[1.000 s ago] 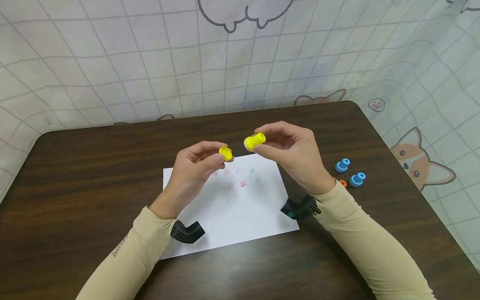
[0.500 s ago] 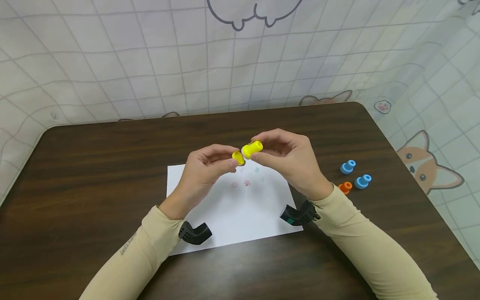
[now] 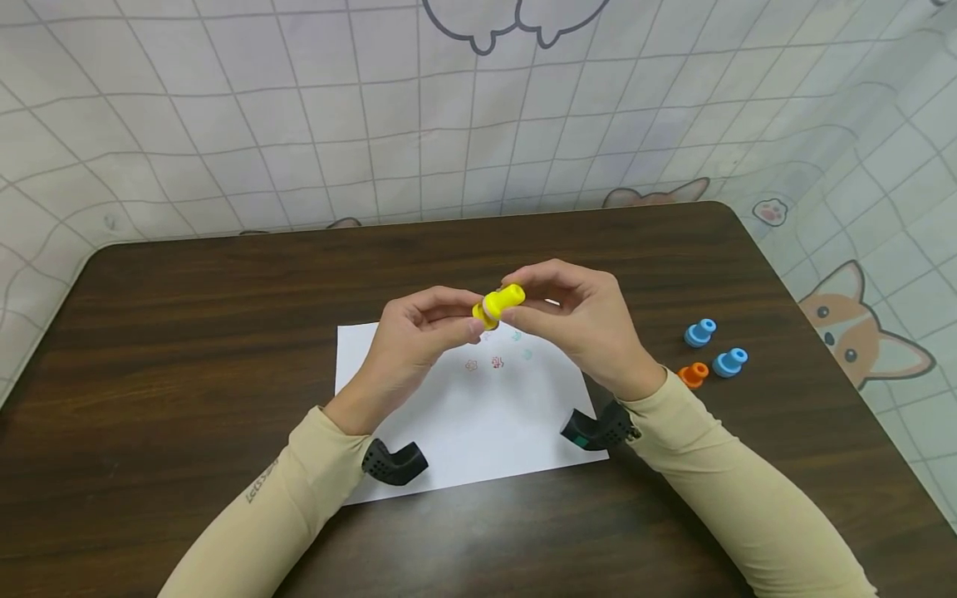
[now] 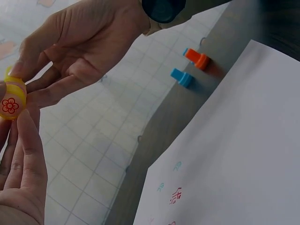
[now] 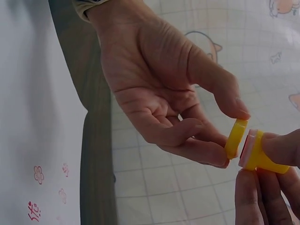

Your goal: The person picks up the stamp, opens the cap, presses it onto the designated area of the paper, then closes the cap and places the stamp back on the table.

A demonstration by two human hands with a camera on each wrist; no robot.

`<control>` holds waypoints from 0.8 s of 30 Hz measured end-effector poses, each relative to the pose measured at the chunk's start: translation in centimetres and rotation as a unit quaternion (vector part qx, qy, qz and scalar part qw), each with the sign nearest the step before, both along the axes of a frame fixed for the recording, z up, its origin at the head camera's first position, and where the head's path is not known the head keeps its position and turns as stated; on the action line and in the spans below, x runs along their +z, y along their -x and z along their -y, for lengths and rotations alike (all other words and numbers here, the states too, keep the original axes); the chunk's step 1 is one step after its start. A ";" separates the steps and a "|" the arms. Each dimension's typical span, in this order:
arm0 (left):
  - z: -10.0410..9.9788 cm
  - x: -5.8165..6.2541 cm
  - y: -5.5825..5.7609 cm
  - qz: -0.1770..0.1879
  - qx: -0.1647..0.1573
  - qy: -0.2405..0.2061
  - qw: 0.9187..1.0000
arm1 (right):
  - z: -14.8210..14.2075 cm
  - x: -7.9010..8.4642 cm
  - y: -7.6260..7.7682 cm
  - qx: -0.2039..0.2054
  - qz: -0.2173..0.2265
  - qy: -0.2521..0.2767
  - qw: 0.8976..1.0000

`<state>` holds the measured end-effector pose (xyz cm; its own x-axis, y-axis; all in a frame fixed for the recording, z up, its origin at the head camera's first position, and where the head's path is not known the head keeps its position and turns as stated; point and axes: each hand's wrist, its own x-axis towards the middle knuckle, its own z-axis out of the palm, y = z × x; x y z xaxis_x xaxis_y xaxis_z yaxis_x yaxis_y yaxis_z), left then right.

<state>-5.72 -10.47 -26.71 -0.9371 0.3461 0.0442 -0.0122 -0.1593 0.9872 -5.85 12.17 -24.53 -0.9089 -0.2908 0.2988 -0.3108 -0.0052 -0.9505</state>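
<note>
My right hand [image 3: 579, 320] pinches a small yellow toy stamp [image 3: 510, 296] by its side, above the far edge of the paper [image 3: 478, 432]. With thumb and fingertips, my left hand [image 3: 407, 340] holds the stamp's round yellow cap [image 5: 236, 138]. The right wrist view shows a narrow gap between the cap and the stamp's pale collar, with a bit of red at its face; in the head view the two overlap. In the left wrist view the cap's flat end bears a red flower [image 4: 10, 105]. Small red and teal prints mark the paper's far part.
To the right of the right wrist stand two blue stamps [image 3: 700, 334] and an orange stamp [image 3: 694, 375] on the dark wooden table [image 3: 187, 349]. Behind the table hangs a white checked cloth [image 3: 299, 124] with cartoon animals.
My left hand has moved right, bringing the cap up to the stamp's end. The right hand has dipped slightly, and the orange stamp now shows fully beside the sleeve.
</note>
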 end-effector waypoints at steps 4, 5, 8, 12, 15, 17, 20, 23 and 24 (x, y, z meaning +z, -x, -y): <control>0.0 0.1 0.0 0.000 0.000 0.000 1.000 | 0.1 -0.1 0.0 0.004 0.001 -0.004 1.000; -0.1 0.1 0.0 -0.001 0.001 0.001 1.000 | 0.1 -0.1 0.0 0.004 0.000 -0.005 1.000; -0.1 0.1 -0.1 0.001 0.003 -0.002 1.000 | 0.1 -0.1 0.0 0.004 -0.002 -0.009 1.000; -0.1 0.1 -0.1 0.004 0.005 -0.005 1.000 | 0.2 -0.2 0.0 0.005 -0.004 -0.011 1.000; -0.2 0.1 -0.1 0.005 0.007 -0.004 1.000 | 0.2 -0.3 0.0 0.008 -0.004 -0.012 1.000; -0.2 0.0 -0.1 0.006 0.006 -0.003 1.000 | 0.3 -0.2 0.0 0.010 -0.004 -0.013 1.000; -0.1 0.0 -0.1 0.006 0.006 -0.003 1.000 | 0.3 -0.3 0.0 0.012 -0.006 -0.015 1.000; -0.2 0.0 -0.1 0.006 0.005 -0.002 1.000 | 0.3 -0.4 0.0 0.011 -0.009 -0.014 1.000; -0.1 0.0 -0.1 0.007 0.005 0.000 1.000 | 0.4 -0.4 0.0 0.013 -0.008 -0.012 1.000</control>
<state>-5.65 -10.35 -26.69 -0.9413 0.3363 0.0307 -0.0247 -0.1592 0.9869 -5.84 11.81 -24.98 -0.8963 -0.3209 0.3061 -0.3259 0.0085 -0.9454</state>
